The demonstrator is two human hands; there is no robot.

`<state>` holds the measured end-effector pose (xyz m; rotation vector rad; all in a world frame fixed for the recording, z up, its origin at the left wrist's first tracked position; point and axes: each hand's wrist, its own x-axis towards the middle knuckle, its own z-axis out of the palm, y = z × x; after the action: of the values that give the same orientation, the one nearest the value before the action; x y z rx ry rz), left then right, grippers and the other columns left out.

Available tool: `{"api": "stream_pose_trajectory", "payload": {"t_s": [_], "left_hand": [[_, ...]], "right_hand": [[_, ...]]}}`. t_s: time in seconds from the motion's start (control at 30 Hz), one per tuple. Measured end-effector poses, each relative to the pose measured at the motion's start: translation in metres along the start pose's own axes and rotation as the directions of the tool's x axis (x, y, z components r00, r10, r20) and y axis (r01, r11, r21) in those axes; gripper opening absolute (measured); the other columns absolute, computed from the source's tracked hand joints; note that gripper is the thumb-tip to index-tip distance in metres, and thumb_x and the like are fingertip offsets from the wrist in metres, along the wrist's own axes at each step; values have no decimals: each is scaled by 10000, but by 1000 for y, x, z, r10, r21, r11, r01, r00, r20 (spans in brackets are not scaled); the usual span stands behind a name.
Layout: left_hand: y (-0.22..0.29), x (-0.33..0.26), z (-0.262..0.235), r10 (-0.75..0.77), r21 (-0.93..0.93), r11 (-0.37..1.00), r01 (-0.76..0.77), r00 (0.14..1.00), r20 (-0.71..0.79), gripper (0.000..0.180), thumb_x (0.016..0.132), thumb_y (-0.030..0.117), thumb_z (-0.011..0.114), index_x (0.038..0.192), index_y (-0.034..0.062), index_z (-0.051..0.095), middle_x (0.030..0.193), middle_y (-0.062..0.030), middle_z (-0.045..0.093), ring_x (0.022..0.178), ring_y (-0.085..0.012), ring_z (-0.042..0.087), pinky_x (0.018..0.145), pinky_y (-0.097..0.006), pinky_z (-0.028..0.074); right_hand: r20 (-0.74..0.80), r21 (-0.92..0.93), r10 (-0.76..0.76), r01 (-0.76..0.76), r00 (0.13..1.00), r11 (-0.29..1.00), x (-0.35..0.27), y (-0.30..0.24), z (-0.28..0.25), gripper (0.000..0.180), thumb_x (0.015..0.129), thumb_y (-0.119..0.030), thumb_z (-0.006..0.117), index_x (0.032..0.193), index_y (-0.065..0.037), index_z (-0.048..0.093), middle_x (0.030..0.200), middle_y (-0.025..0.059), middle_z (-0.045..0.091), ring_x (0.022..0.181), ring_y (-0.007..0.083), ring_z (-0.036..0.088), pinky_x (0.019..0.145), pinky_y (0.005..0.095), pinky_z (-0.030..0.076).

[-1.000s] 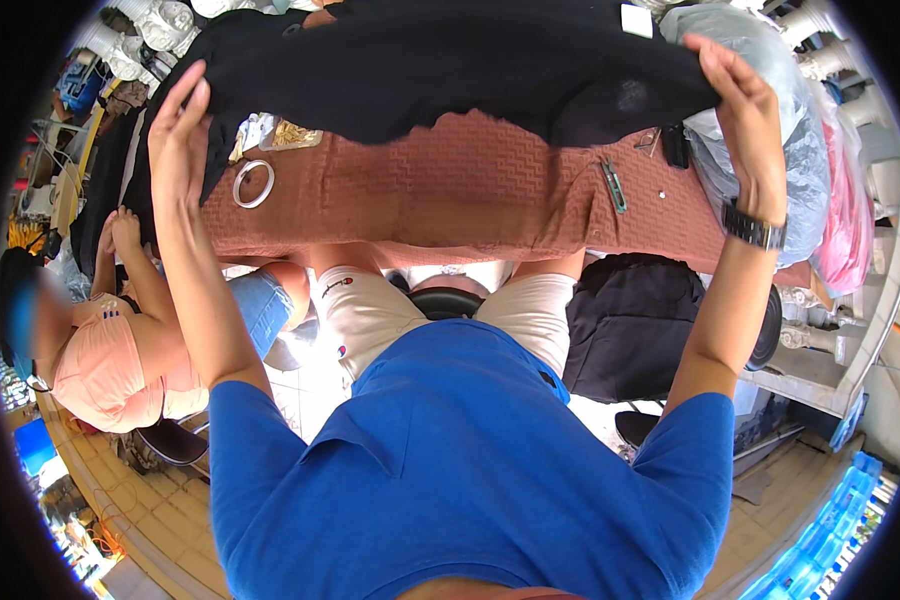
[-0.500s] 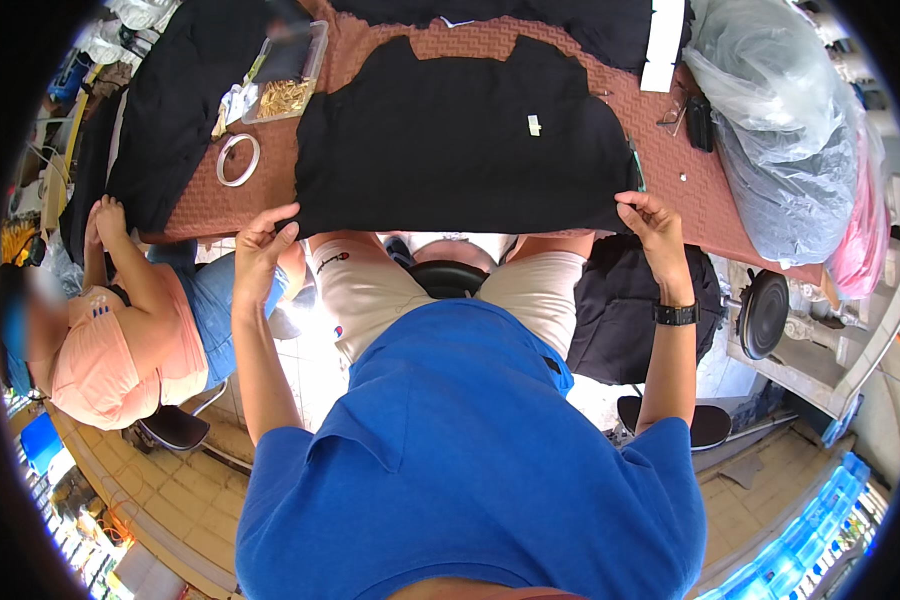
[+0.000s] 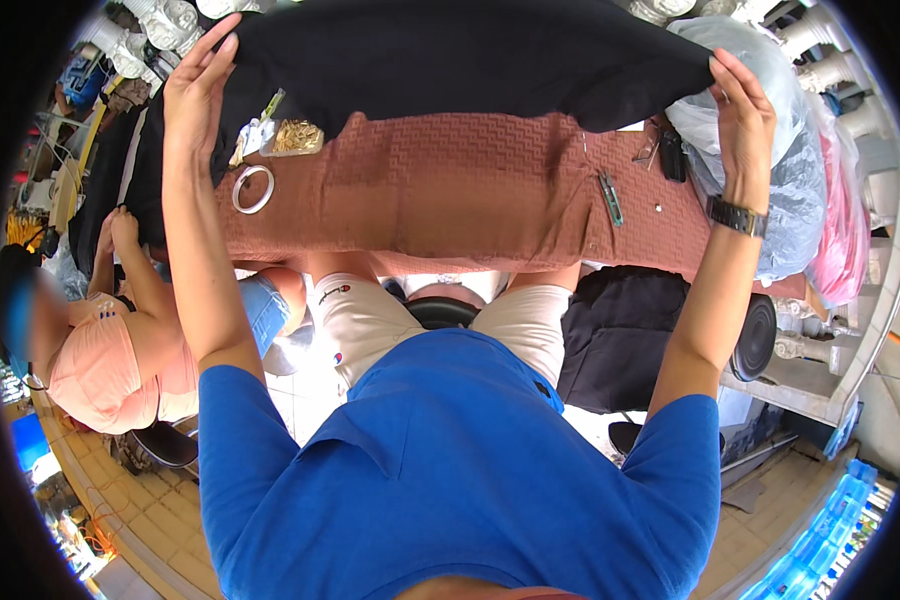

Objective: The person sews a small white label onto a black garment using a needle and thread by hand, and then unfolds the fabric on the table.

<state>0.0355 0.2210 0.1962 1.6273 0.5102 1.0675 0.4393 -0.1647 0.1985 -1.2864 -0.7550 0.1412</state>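
Note:
A black fabric garment piece [image 3: 450, 62] is stretched wide between my raised hands above the far part of the table. Its left corner is pinched in my left hand [image 3: 196, 95], between thumb and fingers. My right hand [image 3: 745, 115] grips the opposite corner the same way, next to a big clear plastic bag. On the brown textured tablecloth [image 3: 440, 190] below lie green-handled thread snips [image 3: 610, 199] at the right and a white ring-shaped roll [image 3: 253, 190] at the left. The raised fabric partly hides a clear box of gold-coloured small pieces [image 3: 295, 137].
A person in a peach top [image 3: 120, 360] sits at the left, hands on black cloth [image 3: 145, 180]. Bulky plastic bags [image 3: 790, 215] line the table's right side. A dark case [image 3: 673, 155] lies near them. More black cloth [image 3: 625, 335] hangs by my right leg.
Both hands have lifted the black fabric off the table and carried it up and away from me, moving wider apart. The tablecloth and the whole snips now show.

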Motion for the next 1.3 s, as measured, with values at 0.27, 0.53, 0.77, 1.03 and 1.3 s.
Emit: {"api": "stream_pose_trajectory", "payload": {"t_s": [0.27,0.53,0.77,1.03,1.3], "left_hand": [[-35,-129,-44,-317,250,922,295,947,50,255,932,31,662,1184,37,702,1095,4,697,984,-61,606,919,-220,443],[-100,-235,-64,-517,382,811,443,849,113,210,892,2,676,1088,48,738,1004,-4,694,945,-79,604,851,-225,456],[-60,-198,15,-30,703,690,-174,963,268,262,828,23,695,1084,77,694,1130,-102,647,1099,-267,576,962,-345,442],[-144,-186,205,44,275,932,-236,826,561,194,879,24,677,1072,23,662,981,-102,608,916,-263,642,823,-345,536],[-163,-187,226,58,446,792,-417,779,625,379,847,163,736,1215,101,671,1112,-70,547,1046,-261,521,944,-380,440]], "right_hand": [[168,-315,234,-173,958,933,-129,14,-17,200,819,89,694,957,-47,748,921,22,701,863,102,635,797,251,476],[236,-558,314,-136,920,818,-258,98,-19,143,762,65,770,870,-23,738,860,37,656,810,121,606,737,272,461],[193,-640,106,44,975,767,-234,76,27,153,794,31,730,937,-9,697,876,111,618,788,254,634,697,337,506],[314,-572,88,115,945,812,-195,161,98,129,833,30,666,955,25,709,894,166,614,823,336,640,748,417,509],[321,-590,204,27,925,807,-192,169,95,135,782,12,732,917,16,728,863,146,622,761,285,647,691,374,515]]}}
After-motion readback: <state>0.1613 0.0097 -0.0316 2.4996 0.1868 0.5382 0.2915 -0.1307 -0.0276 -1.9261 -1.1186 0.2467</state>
